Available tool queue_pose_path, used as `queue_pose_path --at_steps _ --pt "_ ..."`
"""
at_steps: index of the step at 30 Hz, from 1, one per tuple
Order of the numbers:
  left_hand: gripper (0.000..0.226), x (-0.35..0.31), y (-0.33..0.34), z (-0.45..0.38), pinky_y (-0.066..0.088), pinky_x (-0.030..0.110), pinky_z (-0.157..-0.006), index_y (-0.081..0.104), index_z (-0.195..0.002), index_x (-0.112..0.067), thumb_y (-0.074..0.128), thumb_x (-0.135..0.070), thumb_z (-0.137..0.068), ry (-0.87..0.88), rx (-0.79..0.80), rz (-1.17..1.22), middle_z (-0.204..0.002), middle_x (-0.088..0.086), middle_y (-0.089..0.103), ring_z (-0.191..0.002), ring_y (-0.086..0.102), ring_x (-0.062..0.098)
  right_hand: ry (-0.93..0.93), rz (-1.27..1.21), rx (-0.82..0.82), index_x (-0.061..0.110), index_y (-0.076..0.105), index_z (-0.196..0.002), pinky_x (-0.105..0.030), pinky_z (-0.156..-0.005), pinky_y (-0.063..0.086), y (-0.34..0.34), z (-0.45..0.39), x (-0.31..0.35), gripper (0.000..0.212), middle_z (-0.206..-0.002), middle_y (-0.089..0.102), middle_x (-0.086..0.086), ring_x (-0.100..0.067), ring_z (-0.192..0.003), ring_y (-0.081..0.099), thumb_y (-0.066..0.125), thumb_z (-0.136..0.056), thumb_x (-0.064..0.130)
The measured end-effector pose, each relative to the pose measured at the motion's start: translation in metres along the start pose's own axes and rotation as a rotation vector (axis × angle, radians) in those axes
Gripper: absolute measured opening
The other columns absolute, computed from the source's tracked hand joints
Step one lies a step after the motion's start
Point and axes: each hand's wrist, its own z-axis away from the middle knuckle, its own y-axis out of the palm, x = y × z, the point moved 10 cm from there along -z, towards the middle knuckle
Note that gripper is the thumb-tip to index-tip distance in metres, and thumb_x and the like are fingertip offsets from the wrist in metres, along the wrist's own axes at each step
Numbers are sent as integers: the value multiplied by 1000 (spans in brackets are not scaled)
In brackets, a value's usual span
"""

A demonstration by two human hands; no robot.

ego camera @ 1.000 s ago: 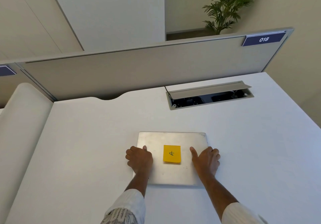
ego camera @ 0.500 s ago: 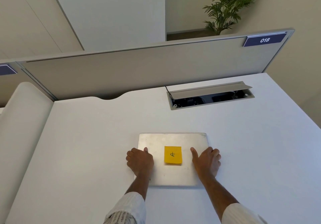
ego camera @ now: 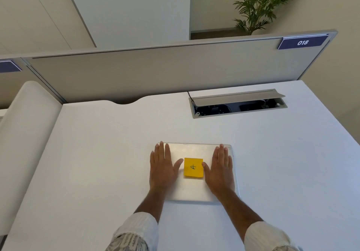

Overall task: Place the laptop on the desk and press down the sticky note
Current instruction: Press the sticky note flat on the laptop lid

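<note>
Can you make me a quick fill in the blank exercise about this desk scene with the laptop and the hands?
1. The sticky note on the laptop is coloured ____.
2. The left hand and right hand lie flat on the ____.
3. The sign on the divider reads ____.
4. The laptop's lid is ____.

Missing words: yellow; laptop; 018; closed
</note>
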Motion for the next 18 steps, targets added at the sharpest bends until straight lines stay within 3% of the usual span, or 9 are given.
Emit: queue_pose_path --at_steps 3,6,15,18 --pt "80 -34 4 6 13 43 -122 30 -153 -6 27 -64 -98 257 42 -36 -165 14 20 -153 17 29 -251 2 22 3 18 -156 -49 -122 19 4 8 33 72 -166 6 -15 -30 -154 6 29 -102 50" --pt "81 -49 4 13 12 44 -122 31 -153 -7 25 -66 -98 349 72 -92 -165 12 18 -154 16 26 -301 8 43 4 19 -156 -49 -121 16 6 14 42 72 -167 5 -13 -28 -154 4 27 -102 51" --pt "79 -57 3 15 15 45 -121 34 -152 -8 23 -65 -98 342 156 -117 -164 11 22 -153 20 26 -282 -6 79 3 21 -155 -49 -120 16 4 13 45 70 -166 4 -12 -30 -154 6 29 -100 45" --pt "83 -54 3 14 18 45 -121 36 -151 -6 21 -67 -97 292 178 -105 -163 11 26 -151 25 26 -247 -26 98 4 21 -155 -51 -121 22 3 11 43 72 -166 5 -12 -30 -154 9 29 -99 49"
